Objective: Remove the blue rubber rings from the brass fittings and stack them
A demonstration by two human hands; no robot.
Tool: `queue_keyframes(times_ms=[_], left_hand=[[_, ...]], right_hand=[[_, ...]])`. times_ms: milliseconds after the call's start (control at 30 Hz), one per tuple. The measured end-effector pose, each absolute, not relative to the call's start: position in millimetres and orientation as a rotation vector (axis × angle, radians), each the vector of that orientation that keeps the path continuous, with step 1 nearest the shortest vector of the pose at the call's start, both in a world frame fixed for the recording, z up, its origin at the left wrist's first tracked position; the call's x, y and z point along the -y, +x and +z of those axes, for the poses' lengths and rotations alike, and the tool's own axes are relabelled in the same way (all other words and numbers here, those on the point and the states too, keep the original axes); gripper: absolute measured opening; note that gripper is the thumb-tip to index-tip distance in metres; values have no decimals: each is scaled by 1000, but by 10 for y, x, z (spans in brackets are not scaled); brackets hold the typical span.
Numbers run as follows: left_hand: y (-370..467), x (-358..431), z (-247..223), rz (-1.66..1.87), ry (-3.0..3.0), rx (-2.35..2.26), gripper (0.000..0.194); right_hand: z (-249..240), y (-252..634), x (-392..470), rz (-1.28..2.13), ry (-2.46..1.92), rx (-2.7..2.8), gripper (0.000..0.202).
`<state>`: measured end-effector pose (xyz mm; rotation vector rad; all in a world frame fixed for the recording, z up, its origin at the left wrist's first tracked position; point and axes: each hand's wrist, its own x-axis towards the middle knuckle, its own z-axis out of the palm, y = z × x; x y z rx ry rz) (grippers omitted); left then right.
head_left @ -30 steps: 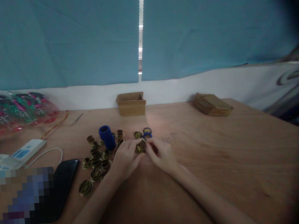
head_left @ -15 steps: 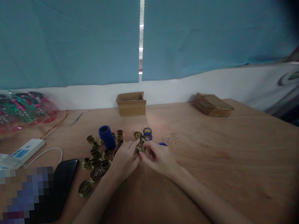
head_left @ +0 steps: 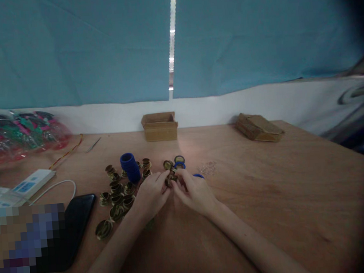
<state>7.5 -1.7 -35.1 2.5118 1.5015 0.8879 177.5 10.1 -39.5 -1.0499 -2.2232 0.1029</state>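
Observation:
My left hand (head_left: 151, 194) and my right hand (head_left: 195, 190) meet at the middle of the table, both closed on one small brass-coloured part (head_left: 172, 178) between their fingertips. Just beyond the fingers lie another brass part (head_left: 168, 165) and blue rings (head_left: 179, 159), one of them around a brass-coloured piece. A further blue ring (head_left: 198, 175) shows partly behind my right hand. Left of my left hand, several brass parts (head_left: 116, 198) are spread around a leaning stack of blue rings (head_left: 130, 167). Small clear or metallic bits (head_left: 207, 168) lie to the right.
An open cardboard box (head_left: 161, 132) and a second box (head_left: 259, 128) stand along the table's back. At left are a black phone (head_left: 78, 222), a white power strip (head_left: 32, 183), a white cable, tweezers (head_left: 93, 144) and bagged items (head_left: 24, 134).
The fingers of my right hand have shifted slightly around the brass part, which has turned a little. Both arms stay almost where they were.

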Motion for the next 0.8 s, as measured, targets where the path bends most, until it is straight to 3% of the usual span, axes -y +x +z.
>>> queue_keyframes(times_ms=[167, 367, 467, 567, 800], left_hand=[[39, 12, -315, 885, 2526, -1422, 26], [-102, 7, -237, 871, 2493, -1335, 44], [-149, -24, -233, 928, 2456, -1418, 35], [-171, -69, -254, 1004, 2464, -1469, 25], [-157, -87, -282, 917, 2501, -1507, 19]], right_hand=[[-425, 1760, -98, 238, -1044, 2201, 18], [-413, 1777, -151, 311, -1161, 1989, 14], [-373, 1791, -153, 373, -1167, 1982, 7], [-345, 1770, -102, 490, -1089, 2106, 13], [-361, 1605, 148, 583, -861, 2416, 13]])
